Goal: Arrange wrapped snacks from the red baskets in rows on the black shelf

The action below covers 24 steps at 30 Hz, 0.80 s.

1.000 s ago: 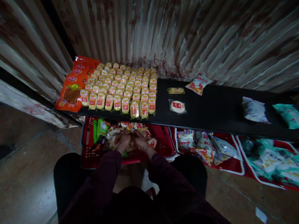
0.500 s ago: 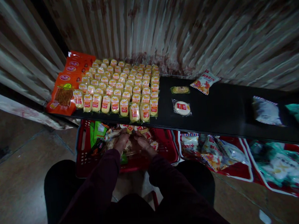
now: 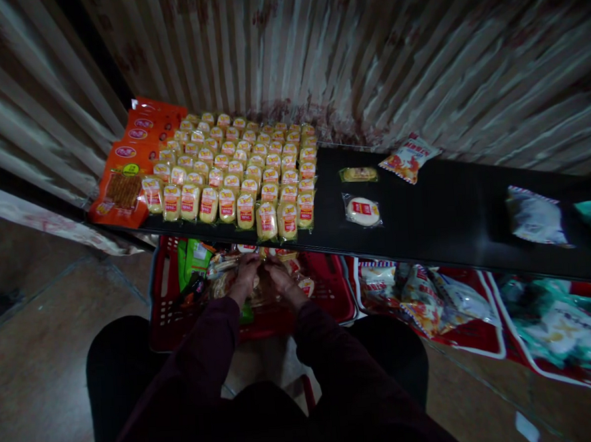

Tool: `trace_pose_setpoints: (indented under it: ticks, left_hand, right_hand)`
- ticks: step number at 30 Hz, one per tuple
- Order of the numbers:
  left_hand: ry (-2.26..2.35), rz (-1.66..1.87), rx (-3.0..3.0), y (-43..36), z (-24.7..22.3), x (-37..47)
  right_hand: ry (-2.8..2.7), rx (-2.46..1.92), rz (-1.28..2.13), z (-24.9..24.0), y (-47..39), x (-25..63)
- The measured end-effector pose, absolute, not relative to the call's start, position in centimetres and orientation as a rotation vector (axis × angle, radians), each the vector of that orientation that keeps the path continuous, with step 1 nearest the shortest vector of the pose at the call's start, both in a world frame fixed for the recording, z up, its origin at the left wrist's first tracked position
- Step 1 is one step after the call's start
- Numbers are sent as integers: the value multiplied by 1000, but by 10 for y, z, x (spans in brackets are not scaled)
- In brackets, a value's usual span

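My left hand (image 3: 247, 274) and my right hand (image 3: 279, 277) are close together inside a red plastic basket (image 3: 332, 292), just under the shelf's front edge. Fingers of both hands are curled in among small wrapped snacks, and shadow hides what they grip. A round red-and-white labelled packet (image 3: 306, 287) lies to the right of my right hand. Left of my left hand are clear-wrapped packets (image 3: 222, 285) and a bright green bag (image 3: 196, 257). Above the basket, many small yellow wrapped cakes (image 3: 245, 211) stand in tight rows on the black shelf (image 3: 434, 199).
Orange snack bags (image 3: 122, 171) lie at the shelf's left end. Further right are a flat yellow packet (image 3: 359, 174), a round white packet (image 3: 362, 211), a red-and-white bag (image 3: 410, 157) and a whitish bag (image 3: 538, 216). Baskets (image 3: 500, 342) of bagged snacks stand below.
Both hands stay in the basket with small finger shifts. A yellow packet near the left fingertips is less visible now. The view has shifted slightly.
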<state>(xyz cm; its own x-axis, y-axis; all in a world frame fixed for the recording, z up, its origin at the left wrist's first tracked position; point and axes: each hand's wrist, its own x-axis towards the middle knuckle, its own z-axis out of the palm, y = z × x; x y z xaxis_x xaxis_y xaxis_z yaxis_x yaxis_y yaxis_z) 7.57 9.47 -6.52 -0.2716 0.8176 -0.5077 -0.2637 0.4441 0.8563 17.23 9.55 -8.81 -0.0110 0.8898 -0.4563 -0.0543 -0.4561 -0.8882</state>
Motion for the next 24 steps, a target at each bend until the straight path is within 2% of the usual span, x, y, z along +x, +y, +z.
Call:
trace_pose_setpoints:
  ticks: [5,17,24]
  left_hand:
    - [1532,1183,466,91,-53,78]
    - [1599,1145,251,67,-31,80]
    - [1488,1163,230,48,-3,71]
  right_hand:
    - [-694,-1419,1579,-72,87,171]
    - [-925,-1438,1646,-40,56,180]
    - [-756,-1462,1460,-28,49,190]
